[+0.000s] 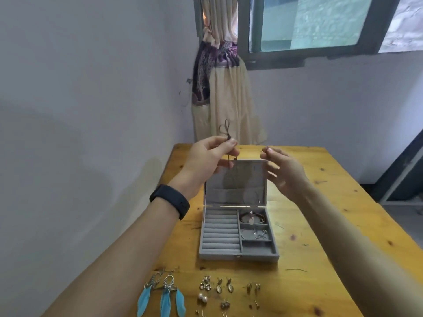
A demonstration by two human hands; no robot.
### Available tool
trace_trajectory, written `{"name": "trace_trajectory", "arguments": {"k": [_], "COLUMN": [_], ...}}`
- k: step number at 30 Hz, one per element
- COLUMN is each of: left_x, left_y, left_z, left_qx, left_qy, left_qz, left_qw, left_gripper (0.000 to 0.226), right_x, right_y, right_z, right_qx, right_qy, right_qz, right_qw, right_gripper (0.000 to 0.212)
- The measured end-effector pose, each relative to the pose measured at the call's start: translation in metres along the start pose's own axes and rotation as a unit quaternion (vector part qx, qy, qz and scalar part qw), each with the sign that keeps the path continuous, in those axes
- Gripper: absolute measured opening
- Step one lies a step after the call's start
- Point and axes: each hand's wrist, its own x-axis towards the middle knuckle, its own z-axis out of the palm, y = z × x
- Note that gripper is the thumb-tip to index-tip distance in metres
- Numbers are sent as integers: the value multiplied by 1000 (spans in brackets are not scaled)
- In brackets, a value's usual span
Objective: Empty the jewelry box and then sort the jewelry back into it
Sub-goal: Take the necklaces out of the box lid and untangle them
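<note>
Feather earrings (165,302) nearest; left hand (206,159), right hand (282,171) raised, each pinching necklace (225,130) end.

On table (320,225), jewelry box (238,256) at centre; earrings (219,288) before it; curtain (224,99) behind table.

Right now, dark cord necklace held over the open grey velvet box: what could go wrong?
1. The dark cord necklace, pinched by the left hand, hangs down to the grey velvet jewelry box's far right compartment; lifting may snag pieces lying there.
2. The blue feather earrings lie beside the left forearm near the wooden table's edge; a lowered arm could sweep them off.
</note>
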Motion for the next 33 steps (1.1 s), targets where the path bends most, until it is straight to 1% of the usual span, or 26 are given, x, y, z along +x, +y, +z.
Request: {"name": "trace_trajectory", "arguments": {"k": [2,5,7,9,13,17,20,23,26,31,33], "left_x": [1,1,0,-1,-4,-8,-12,-19,-28,-45,-50], "left_y": [-14,-33,-39,-40,-30,-11,5,16,20,19,21], "left_z": [5,19,30,40,55,62,67,73,82,100,108], "left_qx": [20,16,10,-1,-36,-57,-86,-90,-87,-59,-32], "left_qy": [18,30,27,16,-19,-58,-73,-88,-108,-169,-188], "left_qz": [-22,-55,-69,-75,-66,-42,-33,-24,-24,-28,-17], "left_qw": [999,998,997,997,997,996,993,992,990,983,981], "left_gripper": [22,18,17,17,17,19,20,20,20,16,15], "right_x": [-21,-50,-64,-71,-77,-86,-96,-108,-125,-156,-164], "right_y": [-20,-43,-49,-52,-55,-53,-56,-54,-39,4,22], "right_z": [-4,-11,-15,-21,-38,-53,-65,-81,-98,-122,-128], "right_qx": [-19,-58,-115,-149,-184,-268,-261,-261,-261,-229,-253], "right_qy": [-6,-3,-23,-23,46,99,134,162,176,159,139], "right_qz": [-51,-110,-124,-134,-169,-228,-248,-236,-202,-92,-51], "right_qw": [999,992,985,979,967,931,923,922,927,956,956], "right_gripper": [14,15,16,17,16,15,16,17,18,23,21]}}
